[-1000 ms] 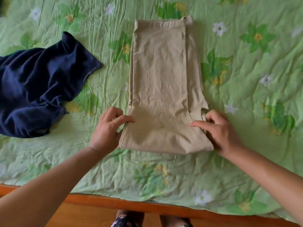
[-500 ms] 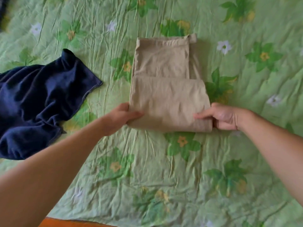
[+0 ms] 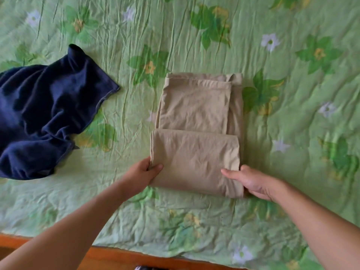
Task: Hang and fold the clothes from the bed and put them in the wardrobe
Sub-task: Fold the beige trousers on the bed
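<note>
Beige trousers point(image 3: 196, 114) lie on the green flowered bedspread point(image 3: 292, 84), with their near end folded up over the middle. My left hand point(image 3: 144, 174) pinches the left corner of that folded layer, thumb on top and fingers underneath. At the right corner my right hand point(image 3: 251, 182) grips the fold, thumb lying on the cloth and fingers tucked under it. A crumpled navy garment point(image 3: 44, 114) rests to the left, apart from both hands.
The bed's wooden edge point(image 3: 120, 258) runs along the bottom of the view, close to my body. Wrinkled bedspread stretches beyond and to the right of the trousers.
Both hands have carried the trousers' near end up and away from me, laying a fold over the middle; they stay on its two corners. The view has shifted.
</note>
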Tool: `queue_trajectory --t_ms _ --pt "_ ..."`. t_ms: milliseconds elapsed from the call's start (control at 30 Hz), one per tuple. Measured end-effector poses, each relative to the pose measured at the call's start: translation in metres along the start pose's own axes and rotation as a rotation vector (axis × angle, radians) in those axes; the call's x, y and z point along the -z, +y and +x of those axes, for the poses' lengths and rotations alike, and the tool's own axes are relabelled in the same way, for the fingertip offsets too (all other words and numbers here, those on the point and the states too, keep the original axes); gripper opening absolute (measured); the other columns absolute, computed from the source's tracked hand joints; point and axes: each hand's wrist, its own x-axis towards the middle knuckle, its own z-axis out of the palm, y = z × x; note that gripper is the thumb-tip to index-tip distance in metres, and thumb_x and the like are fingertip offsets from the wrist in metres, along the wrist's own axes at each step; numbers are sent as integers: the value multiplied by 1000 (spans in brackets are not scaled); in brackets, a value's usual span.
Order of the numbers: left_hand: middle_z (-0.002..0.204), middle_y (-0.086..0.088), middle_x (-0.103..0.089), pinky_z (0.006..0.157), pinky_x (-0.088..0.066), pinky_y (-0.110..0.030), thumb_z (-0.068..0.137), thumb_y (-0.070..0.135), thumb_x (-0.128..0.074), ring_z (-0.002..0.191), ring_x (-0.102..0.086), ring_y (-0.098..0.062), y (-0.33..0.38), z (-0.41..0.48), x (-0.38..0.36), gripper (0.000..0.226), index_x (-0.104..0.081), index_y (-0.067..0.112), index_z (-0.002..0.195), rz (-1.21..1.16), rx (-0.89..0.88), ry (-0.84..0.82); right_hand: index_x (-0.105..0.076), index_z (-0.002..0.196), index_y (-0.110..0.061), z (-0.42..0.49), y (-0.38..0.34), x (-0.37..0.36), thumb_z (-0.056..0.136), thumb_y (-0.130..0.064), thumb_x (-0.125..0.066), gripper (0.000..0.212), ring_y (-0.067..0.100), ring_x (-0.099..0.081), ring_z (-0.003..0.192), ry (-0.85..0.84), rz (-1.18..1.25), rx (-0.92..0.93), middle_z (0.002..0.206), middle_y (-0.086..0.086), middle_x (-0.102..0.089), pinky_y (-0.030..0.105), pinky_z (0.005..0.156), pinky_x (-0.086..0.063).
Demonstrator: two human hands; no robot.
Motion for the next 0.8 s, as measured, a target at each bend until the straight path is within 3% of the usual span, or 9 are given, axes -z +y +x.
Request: queue_trajectory --t_ms 133,200,300,400,467,533,633,733,800 --pt "91 14 -75 70 -49 -16 103 23 -55 83 -69 -2 24 -8 14 11 -65 24 108 66 -79 29 -56 115 -6 -14 -17 -1 93 -49 -65 49 28 -60 111 263 -305 197 118 10 -63 39 94 -48" --pt "100 13 -75 80 -53 -23 101 35 -57 92 -70 -5 44 -11 27 14 -64 28 110 112 -154 57 -61 107 -7 -24 -31 8 93 -43 -68 40 27 -65 102 346 -235 360 107 11 -69 43 93 -52" --pt "103 13 -74 84 -55 -31 93 45 -57 97 -70 -8 87 3 46 22 -62 32 110 114 -280 109 -68 114 -14 -29 -63 28 92 -35 -71 30 17 -69 103 404 -128 562 107 -3 -74 39 95 -53" --pt "98 14 -73 75 -56 -26 99 34 -59 90 -70 -6 122 41 53 9 -60 32 108 201 -363 204 -64 124 -13 -10 -97 47 94 -29 -70 35 19 -66 111 501 -108 631 118 2 -71 41 101 -51" --pt "97 9 -72 75 -56 -34 100 31 -59 90 -70 -15 133 68 49 12 -59 26 111 239 -354 265 -50 144 -8 12 -111 53 97 -27 -66 53 24 -55 131 547 -129 624 141 10 -59 42 113 -41" --pt "91 13 -67 65 -48 -27 99 31 -58 84 -66 -13 131 88 44 10 -58 24 107 314 -339 333 -36 154 -8 31 -114 53 98 -31 -62 66 28 -41 143 614 -184 586 155 13 -43 38 120 -30" --pt "94 13 -64 61 -40 -23 99 31 -58 87 -64 -16 123 98 37 16 -53 23 113 366 -312 404 -28 157 -10 42 -103 47 99 -37 -60 71 37 -41 140 713 -295 554 154 20 -42 41 112 -33" --pt "139 -6 -47 89 -48 -36 98 35 -56 116 -55 -24 109 83 20 59 -30 25 150 444 -326 613 -28 156 -9 29 -77 32 95 -35 -62 75 45 -42 133 975 -557 665 147 26 -42 52 106 -37" --pt "161 -1 -16 114 -32 -48 100 43 -45 145 -28 -31 95 65 1 71 -9 30 159 624 -449 690 -31 156 -13 19 -57 13 98 -41 -54 69 43 -31 145 1075 -792 870 157 22 -32 61 113 -29"
